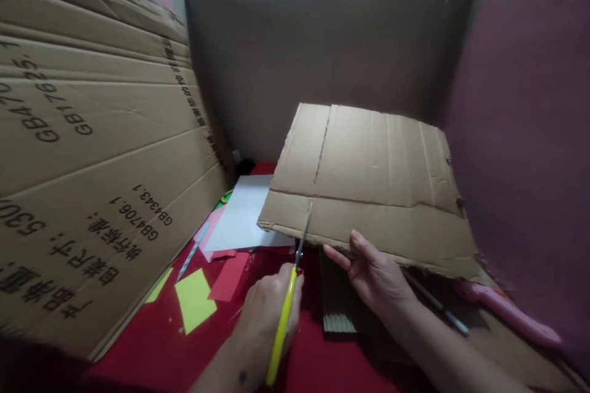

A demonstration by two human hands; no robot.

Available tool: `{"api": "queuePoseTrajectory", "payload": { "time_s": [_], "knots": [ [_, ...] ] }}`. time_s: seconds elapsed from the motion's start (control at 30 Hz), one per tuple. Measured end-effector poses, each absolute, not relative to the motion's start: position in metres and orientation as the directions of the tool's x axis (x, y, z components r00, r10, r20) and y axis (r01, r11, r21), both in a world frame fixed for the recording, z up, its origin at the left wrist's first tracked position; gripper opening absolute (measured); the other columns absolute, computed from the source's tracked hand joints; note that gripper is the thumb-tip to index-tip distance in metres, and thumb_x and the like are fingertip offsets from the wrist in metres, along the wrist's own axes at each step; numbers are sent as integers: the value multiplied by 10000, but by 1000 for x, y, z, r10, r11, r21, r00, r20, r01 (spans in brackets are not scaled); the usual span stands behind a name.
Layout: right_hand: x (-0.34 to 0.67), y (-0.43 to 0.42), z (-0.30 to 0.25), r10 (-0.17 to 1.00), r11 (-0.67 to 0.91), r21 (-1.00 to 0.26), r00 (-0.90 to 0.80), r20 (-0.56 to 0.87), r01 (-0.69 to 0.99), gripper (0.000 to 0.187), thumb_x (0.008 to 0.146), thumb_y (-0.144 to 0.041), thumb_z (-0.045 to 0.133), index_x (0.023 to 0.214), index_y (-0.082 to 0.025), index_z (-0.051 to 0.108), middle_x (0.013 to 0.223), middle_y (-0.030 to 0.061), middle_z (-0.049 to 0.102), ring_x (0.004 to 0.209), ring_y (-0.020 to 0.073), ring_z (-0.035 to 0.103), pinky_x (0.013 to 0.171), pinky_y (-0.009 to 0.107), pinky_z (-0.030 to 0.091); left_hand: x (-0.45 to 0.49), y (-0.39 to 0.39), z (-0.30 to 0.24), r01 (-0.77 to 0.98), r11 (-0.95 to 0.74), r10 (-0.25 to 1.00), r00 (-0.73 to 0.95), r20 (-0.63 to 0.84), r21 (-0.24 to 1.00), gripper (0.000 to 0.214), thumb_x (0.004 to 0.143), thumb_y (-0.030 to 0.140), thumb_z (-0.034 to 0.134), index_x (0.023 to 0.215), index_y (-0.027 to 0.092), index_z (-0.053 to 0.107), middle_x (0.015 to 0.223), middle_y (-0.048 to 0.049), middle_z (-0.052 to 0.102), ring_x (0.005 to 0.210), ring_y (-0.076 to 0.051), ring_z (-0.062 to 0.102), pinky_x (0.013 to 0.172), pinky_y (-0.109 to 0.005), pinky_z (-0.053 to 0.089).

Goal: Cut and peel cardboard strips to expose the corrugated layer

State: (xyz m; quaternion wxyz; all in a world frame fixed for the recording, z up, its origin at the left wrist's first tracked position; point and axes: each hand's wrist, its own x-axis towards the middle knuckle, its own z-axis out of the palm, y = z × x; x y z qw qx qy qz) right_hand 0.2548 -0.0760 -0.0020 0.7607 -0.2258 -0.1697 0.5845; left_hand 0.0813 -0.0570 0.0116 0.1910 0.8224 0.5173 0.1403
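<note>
My left hand (271, 301) is closed on a pair of scissors with a yellow handle (284, 325). The narrow metal blade (305, 227) reaches over the near edge of a cardboard sheet (373, 178), close to its left end. My right hand (375, 273) grips that same edge further right, thumb on top and some fingers hidden beneath. The sheet is tilted up above the table. A slit (322, 141) runs from its far edge towards a crosswise crease, roughly in line with the blade. The lower blade is out of sight.
White paper (239, 215), yellow paper (196, 301), red paper (229, 276) and a striped stick (193, 252) lie on the red table surface (152, 344). A large printed cardboard panel (115, 153) stands at left. On the right are a pink tool (511, 313) and a grey rod (442, 307).
</note>
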Motion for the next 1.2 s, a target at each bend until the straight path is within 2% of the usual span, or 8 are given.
{"api": "queuePoseTrajectory", "payload": {
  "time_s": [0.27,0.47,0.53,0.67,0.77,0.83,1.07,1.2],
  "knots": [
    [253,-78,-4,974,180,-553,225,-13,-813,82,689,-156,716,624,-137,670,659,-9,704,730,137,649,795,423,556,86,-55,21,774,-298,886,442,-141,558,176,862,215,326,836,172,495,633,-54,634,550,-168,612,512,-236,392],
    [252,-77,-1,971,190,-541,239,-21,-819,72,638,-141,752,638,-136,680,656,-16,707,703,129,646,774,421,571,89,-56,30,843,-380,900,432,-58,380,242,882,271,283,885,171,504,795,-130,671,746,-287,649,594,-326,403],
    [252,-77,-1,965,203,-528,261,-38,-825,95,609,-128,770,621,-131,675,618,-26,695,655,110,634,770,422,575,89,-55,25,837,-393,902,432,-17,381,256,888,287,268,877,176,498,780,-131,666,757,-299,647,607,-335,400],
    [253,-77,-2,947,236,-510,313,-70,-827,129,570,-99,788,585,-118,661,567,-36,673,581,68,595,778,419,576,87,-51,13,753,-390,900,433,47,531,250,878,314,279,791,187,475,648,-88,629,600,-231,621,555,-302,397],
    [254,-77,-2,943,241,-509,323,-78,-826,133,580,-89,781,562,-117,651,560,-34,667,595,64,591,803,431,567,87,-52,10,621,-251,891,448,-74,742,191,843,305,341,769,184,470,551,-25,595,452,-158,564,493,-258,410],
    [254,-77,-2,945,239,-510,320,-75,-826,134,594,-84,772,557,-119,647,558,-38,664,598,62,588,820,453,557,88,-54,14,556,-104,891,421,-172,825,134,802,264,393,741,178,477,507,5,573,403,-126,529,452,-227,409],
    [252,-78,-4,955,227,-538,294,-41,-812,137,627,-100,754,548,-129,646,540,-59,641,561,47,559,843,471,546,101,-59,37,501,116,920,270,-283,858,203,755,138,408,563,170,467,418,11,520,388,-110,516,407,-192,380],
    [248,-79,-4,958,201,-558,279,-58,-805,140,609,-113,767,538,-136,648,536,-62,634,569,52,559,850,451,546,100,-52,31,572,-4,918,327,-224,820,164,785,169,422,623,183,448,465,12,550,422,-130,560,446,-212,410]
  ]
}}
